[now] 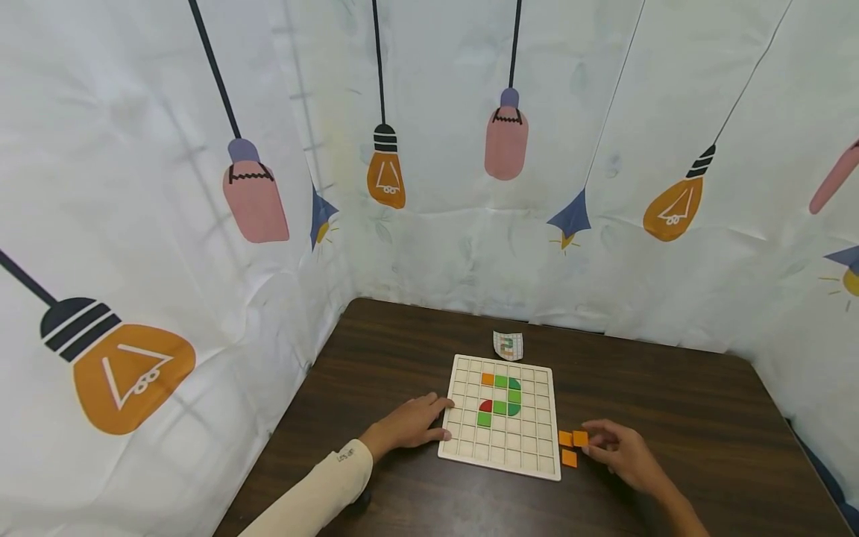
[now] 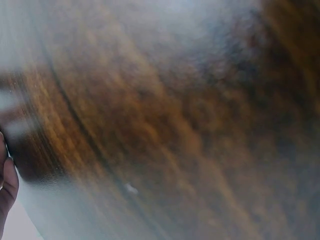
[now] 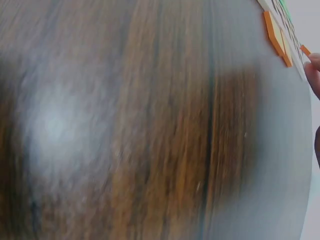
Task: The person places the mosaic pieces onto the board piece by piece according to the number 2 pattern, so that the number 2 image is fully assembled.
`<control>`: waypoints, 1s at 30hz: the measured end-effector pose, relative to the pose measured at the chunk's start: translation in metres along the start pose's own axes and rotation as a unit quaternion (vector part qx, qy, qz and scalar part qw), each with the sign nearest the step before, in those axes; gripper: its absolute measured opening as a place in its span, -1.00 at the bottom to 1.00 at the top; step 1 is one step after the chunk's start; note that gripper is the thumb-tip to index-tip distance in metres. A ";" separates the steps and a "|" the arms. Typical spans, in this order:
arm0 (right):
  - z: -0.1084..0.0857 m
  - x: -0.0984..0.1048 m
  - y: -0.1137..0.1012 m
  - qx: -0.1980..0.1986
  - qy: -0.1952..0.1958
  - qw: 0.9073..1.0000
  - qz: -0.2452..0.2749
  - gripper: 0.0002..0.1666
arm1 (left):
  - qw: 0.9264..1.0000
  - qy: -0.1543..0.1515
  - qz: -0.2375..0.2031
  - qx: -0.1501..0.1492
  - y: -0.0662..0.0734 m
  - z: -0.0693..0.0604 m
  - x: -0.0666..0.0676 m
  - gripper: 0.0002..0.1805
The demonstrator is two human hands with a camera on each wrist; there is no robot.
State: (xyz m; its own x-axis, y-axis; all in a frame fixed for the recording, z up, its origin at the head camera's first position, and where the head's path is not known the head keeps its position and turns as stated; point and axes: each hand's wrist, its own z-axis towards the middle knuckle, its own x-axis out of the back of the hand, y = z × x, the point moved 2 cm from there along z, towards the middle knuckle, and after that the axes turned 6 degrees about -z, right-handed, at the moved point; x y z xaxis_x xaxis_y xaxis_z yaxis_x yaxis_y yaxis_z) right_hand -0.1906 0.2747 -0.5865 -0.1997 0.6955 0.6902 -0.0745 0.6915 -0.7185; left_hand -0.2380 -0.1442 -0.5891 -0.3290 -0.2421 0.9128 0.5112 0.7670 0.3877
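A pale square grid board [image 1: 499,449] lies on the table. On it are an orange square tile [image 1: 488,379], several green pieces [image 1: 499,407], some square and some quarter-round, and a red quarter-round piece [image 1: 486,406]. My left hand [image 1: 411,424] touches the board's left edge with its fingers and thumb spread. To the right of the board, my right hand [image 1: 624,452] pinches an orange square tile [image 1: 580,438] by its right side. Beside it, two more orange tiles [image 1: 569,458] lie by the board's edge. The right wrist view catches the held tile [image 3: 305,50] at its edge.
A small white card [image 1: 508,335] with a printed coloured grid pattern lies just behind the board. The dark wooden table [image 1: 396,339] meets white printed curtains [image 1: 436,253] at the back and left. The left wrist view holds mostly blurred tabletop.
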 end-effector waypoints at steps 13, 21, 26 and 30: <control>0.008 -0.011 -0.017 0.013 0.011 1.000 0.012 -0.61 | 1.000 0.001 0.001 -0.006 0.000 -0.001 0.001 -0.31; 0.015 -0.020 -0.029 0.023 0.014 1.000 0.010 -0.60 | 1.000 0.000 0.000 -0.002 0.002 -0.001 0.001 -0.32; 0.022 -0.025 -0.034 0.014 0.006 1.000 0.012 -0.61 | 1.000 0.000 -0.002 -0.001 0.003 -0.002 0.002 -0.32; 0.027 -0.031 -0.038 0.036 0.004 0.999 0.019 -0.62 | 1.000 -0.002 0.000 0.001 0.003 -0.002 0.002 -0.32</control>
State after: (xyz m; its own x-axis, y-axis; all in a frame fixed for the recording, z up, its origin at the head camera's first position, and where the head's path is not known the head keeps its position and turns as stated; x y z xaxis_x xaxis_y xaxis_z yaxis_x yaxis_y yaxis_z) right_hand -0.2081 0.2218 -0.5828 -0.1953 0.7223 0.6634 -0.1372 0.6496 -0.7478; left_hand -0.2357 -0.1436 -0.5854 -0.3322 -0.2407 0.9120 0.5087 0.7685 0.3881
